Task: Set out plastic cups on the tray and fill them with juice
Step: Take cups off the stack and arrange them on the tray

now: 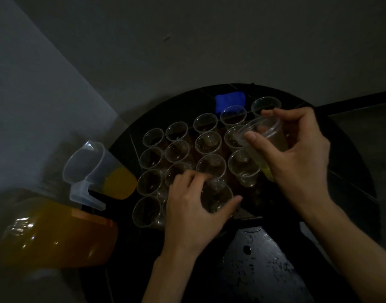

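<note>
- More than a dozen clear plastic cups [208, 142] stand mouth-up in slanting rows at the middle of the frame. The tray [261, 194] under them shows only as a brownish patch in the dim light, on the round black table [351, 171].
- The left hand [192, 206] grips the front cup [216, 197] by its sides, thumb to the right and fingers curled over the far rim. This cup is upright with its long axis vertical and its mouth toward the camera, at the lower end of the rows.
- The right hand [297, 154] grips a stack of cups [264, 138] right of centre, above the rows. The stack is tilted: its long axis runs from upper left to lower right, mouths toward the upper left and bases toward the wrist.
- The step in hand looks like setting the front cup down. It is best lowered flat onto its base, close beside its neighbours without nudging them, and released only once it stands, since such light cups probably tip easily.
- The jug [89, 169] holding orange juice is at the left and a large juice bottle [56, 232] at the lower left, neither in a hand. No cup in the rows looks filled.
</note>
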`<state>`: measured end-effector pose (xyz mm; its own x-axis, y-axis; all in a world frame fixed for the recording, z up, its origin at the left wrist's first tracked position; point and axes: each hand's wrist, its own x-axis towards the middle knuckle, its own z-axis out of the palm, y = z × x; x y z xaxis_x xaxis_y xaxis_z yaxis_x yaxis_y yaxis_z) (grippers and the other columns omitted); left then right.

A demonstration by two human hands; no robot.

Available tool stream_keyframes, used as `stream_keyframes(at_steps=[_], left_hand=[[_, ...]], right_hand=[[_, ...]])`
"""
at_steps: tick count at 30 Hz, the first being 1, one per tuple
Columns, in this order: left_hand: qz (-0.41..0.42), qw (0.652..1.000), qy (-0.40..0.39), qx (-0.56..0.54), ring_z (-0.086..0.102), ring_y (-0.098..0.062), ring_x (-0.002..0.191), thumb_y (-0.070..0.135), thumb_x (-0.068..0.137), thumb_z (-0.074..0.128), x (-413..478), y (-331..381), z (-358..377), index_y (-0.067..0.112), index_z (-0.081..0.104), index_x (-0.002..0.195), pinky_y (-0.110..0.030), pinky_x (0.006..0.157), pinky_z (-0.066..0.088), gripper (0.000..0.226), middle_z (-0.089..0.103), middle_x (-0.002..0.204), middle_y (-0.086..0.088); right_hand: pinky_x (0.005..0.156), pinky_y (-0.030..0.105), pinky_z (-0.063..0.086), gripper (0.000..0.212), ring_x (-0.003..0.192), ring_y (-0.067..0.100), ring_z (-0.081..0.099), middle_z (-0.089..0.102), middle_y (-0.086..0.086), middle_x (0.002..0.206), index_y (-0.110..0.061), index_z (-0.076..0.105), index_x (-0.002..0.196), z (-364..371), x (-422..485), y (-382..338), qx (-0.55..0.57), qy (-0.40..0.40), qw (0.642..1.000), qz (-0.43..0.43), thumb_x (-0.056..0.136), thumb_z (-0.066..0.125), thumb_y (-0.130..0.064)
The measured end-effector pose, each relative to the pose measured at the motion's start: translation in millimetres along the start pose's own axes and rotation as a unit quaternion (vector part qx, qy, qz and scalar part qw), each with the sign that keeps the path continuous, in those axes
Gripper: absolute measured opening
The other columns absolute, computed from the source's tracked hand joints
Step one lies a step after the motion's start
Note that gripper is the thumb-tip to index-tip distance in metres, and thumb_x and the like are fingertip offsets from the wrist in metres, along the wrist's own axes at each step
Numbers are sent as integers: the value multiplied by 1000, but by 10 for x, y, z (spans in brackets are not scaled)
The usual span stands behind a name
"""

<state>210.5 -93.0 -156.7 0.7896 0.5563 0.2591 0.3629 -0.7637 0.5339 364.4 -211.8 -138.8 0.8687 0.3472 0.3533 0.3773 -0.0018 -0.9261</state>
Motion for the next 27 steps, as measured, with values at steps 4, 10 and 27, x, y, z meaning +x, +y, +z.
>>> stream_keyframes(at_steps=[4, 10, 27], left_hand=[[-48, 976, 41, -209, 64, -10, 103, 59, 87, 58, 157, 293, -163, 29, 67, 110, -27, 82, 56, 39, 64, 109, 12], [-110, 946, -21, -303, 70, -6, 96, 58, 85, 67, 286, 558, -307, 24, 68, 116, -23, 78, 57, 46, 73, 102, 8], [-83, 977, 56, -187, 68, 0, 75, 43, 72, 77, 295, 692, -351, 24, 63, 96, -14, 59, 53, 34, 69, 86, 16]], right_hand=[[99, 31, 52, 69, 120, 3, 57, 58, -8, 131, -21, 52, 125, 37, -55, -30, -18, -35, 999, -36, 71, 68, -61], [93, 29, 52, 64, 116, 5, 58, 60, -3, 126, -11, 59, 125, 77, -154, -16, -75, -102, 982, -141, 77, 76, -50], [88, 27, 54, 63, 111, 3, 61, 63, -1, 124, -8, 61, 127, 40, -207, 10, -107, -118, 968, -195, 82, 70, -52]])
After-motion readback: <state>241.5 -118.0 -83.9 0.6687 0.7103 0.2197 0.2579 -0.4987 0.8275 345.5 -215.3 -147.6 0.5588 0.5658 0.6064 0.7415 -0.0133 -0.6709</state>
